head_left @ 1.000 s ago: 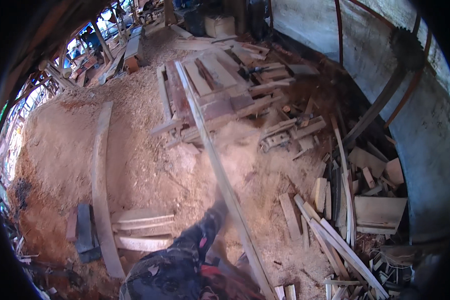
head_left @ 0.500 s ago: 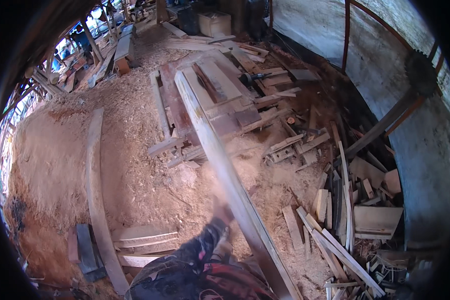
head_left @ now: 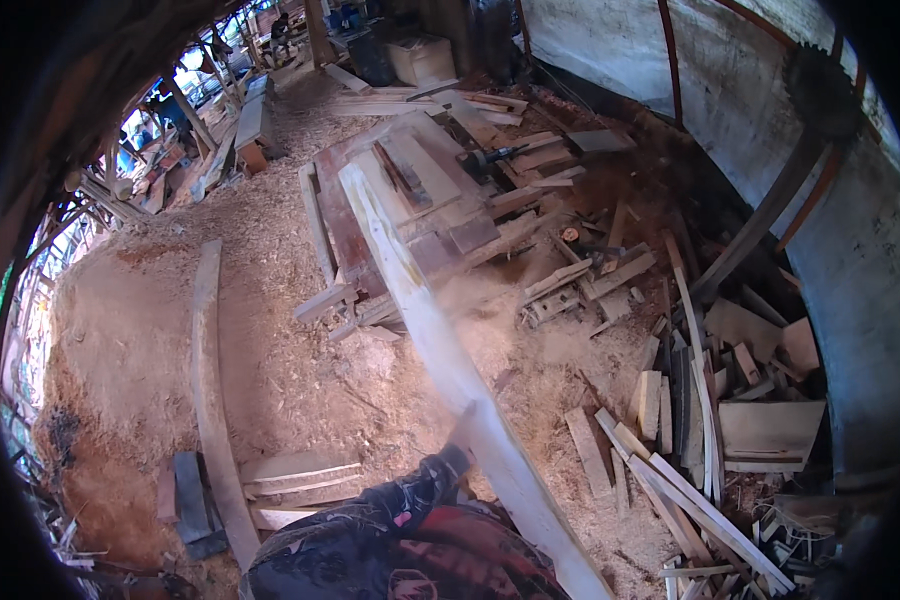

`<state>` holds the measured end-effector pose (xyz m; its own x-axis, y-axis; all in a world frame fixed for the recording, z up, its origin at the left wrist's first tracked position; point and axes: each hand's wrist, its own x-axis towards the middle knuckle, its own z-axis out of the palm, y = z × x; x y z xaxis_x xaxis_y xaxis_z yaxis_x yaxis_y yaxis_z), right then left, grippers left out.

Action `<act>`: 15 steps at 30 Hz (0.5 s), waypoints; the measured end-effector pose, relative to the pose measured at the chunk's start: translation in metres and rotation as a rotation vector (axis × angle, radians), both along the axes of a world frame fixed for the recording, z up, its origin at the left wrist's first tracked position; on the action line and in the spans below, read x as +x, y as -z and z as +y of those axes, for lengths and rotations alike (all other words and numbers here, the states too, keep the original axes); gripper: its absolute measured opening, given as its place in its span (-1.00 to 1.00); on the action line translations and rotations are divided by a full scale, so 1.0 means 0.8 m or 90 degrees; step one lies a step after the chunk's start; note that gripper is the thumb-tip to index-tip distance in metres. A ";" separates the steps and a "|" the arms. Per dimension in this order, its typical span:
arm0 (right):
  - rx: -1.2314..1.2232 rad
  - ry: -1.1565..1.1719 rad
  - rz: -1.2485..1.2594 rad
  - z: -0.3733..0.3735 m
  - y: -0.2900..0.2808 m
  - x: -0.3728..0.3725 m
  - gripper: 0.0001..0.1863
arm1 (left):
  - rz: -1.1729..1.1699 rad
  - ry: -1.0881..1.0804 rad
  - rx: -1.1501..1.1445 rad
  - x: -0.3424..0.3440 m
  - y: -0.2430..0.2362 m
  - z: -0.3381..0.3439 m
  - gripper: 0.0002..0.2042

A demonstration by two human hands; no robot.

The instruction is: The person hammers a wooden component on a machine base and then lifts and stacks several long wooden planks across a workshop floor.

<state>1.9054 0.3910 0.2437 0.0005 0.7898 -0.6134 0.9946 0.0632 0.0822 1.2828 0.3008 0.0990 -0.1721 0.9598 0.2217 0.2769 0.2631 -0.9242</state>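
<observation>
See a long pale plank point(head_left: 445, 360) running slantwise through the middle, far end over a stack of boards point(head_left: 345, 215), near end cut off at the lower edge. Cannot tell whether resting on the stack there or passing above it. Hard to follow, too, along the underside, hidden from this view.

Note clean long edges on both sides of the plank, with open sawdust-covered ground point(head_left: 300, 340) to the left, reaching as far as a long bowed board point(head_left: 207, 360). Find a narrower strip of bare ground to the right, bounded by a heap of offcuts point(head_left: 670, 500) and pale strips.

See the left hand point(head_left: 480, 425) laid against the plank's left edge and partly over its face, below midway. Cannot tell how far open or how firmly gripping, with fingers too blurred to separate. Trace back from it a dark patterned sleeve point(head_left: 425, 485), then red cloth point(head_left: 470, 545) just beside. Cannot find the right hand anywhere in view.

Farther out, notice dark blocks point(head_left: 192, 490) beside the bowed board, pale sheeting point(head_left: 610, 50) along the right, and a dark, tooth-edged shape point(head_left: 820, 90) in front of it, too dim to identify.
</observation>
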 end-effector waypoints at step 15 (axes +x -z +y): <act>0.032 0.095 -0.086 0.056 0.008 0.151 -0.06 | 1.701 0.218 -0.713 0.168 -0.084 0.095 -0.47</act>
